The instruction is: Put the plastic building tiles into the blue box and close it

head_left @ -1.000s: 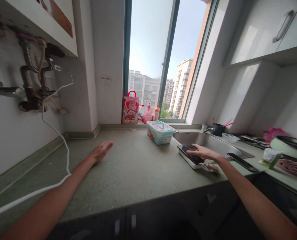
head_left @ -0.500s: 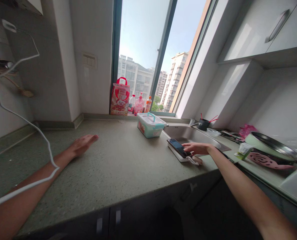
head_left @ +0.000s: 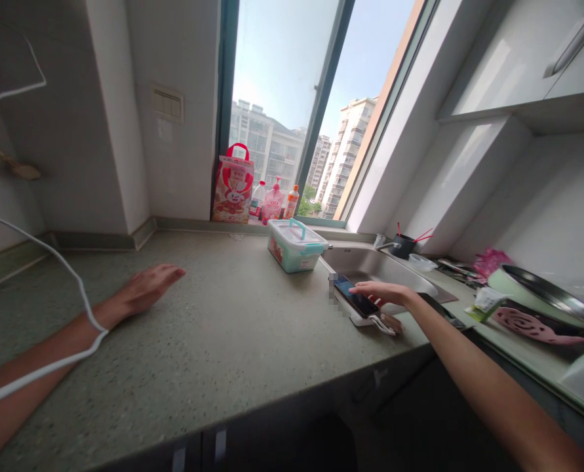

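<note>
My left hand (head_left: 149,288) rests on its edge on the grey-green speckled counter (head_left: 223,328), fingers stretched out and nothing in them. A white cable (head_left: 78,282) crosses in front of that forearm. On the right, my right hand (head_left: 383,294) reaches over a black phone (head_left: 358,300), the index finger extended onto its lit screen. The other fingers are partly bent and grip nothing visible. Beneath the phone lies a white box-like thing (head_left: 363,321), with a short white strap or cable (head_left: 380,324) at its near end.
A mint storage box (head_left: 294,249) with a clear lid stands beside the steel sink (head_left: 380,262). A red-handled bag (head_left: 233,190) and several bottles (head_left: 272,203) line the windowsill. To the right are a black cup (head_left: 402,246), a green pan (head_left: 532,288) and a pink openwork mat (head_left: 537,326).
The view has shifted slightly. My right index finger has slid leftward, farther across the phone's screen. My left hand stays on the counter.
</note>
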The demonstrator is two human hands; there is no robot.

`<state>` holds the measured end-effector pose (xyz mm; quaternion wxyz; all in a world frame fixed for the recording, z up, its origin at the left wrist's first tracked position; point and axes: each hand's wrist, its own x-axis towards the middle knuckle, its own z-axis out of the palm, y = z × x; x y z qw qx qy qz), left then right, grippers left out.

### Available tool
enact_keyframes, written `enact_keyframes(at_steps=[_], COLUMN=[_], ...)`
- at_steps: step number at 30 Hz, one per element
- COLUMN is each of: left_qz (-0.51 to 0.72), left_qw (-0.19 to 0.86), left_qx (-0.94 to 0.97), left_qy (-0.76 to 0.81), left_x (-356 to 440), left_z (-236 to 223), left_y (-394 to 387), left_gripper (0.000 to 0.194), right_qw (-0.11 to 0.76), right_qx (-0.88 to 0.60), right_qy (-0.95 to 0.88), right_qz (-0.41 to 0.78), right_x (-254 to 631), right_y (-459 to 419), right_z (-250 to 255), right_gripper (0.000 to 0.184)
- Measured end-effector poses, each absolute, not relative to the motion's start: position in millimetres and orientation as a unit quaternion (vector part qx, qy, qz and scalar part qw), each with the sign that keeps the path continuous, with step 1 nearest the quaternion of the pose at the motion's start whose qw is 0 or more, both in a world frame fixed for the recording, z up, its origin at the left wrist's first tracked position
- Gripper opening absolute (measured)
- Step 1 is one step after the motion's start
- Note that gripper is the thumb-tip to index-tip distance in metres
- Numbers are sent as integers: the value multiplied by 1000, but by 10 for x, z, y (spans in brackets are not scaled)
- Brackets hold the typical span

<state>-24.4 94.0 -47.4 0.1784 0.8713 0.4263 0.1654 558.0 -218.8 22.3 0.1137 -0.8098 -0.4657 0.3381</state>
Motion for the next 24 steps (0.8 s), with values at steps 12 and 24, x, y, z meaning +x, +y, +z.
enact_keyframes(at_steps=[12,24], left_qz=[176,163], left_qw=[155,143], left_qx=[876,865], left_qy=[421,453], left_x=[-248,-382], left_z=[-541,-834], left_y=[1003,1370], left_gripper=[82,78], right_qw=[119,199], right_qx=[-790,-753], right_qy=[-457,-423], right_qz=[390,463], right_x=[5705,5803], right_y=[-2112,-2194], right_z=[197,148], right_gripper=[56,44])
